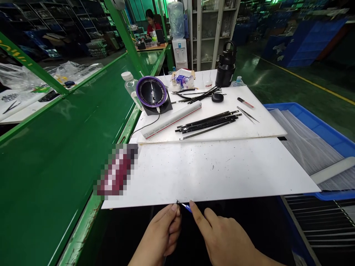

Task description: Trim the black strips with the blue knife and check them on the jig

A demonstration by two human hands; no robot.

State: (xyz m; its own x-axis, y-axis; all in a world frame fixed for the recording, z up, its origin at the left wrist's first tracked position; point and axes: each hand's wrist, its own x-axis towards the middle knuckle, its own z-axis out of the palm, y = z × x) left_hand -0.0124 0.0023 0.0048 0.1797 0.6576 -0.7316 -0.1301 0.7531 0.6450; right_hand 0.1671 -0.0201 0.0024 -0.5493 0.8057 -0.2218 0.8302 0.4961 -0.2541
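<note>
Left hand (162, 234) low at the front, thumb and forefinger clenched on a small blue-tipped black piece (186, 207); right hand (226, 236) open just beside it, forefinger extended toward the piece, contact unclear. Piece sits at the near edge of a white plastic sheet (210, 173). Looks light, thin, easily bent or dropped; best pinched at the blue part. Beyond, on a second white board (263, 127), black strips (208, 122), a white bar (170, 120) and tweezers (248, 115); green counter (61, 166) to the left.
</note>
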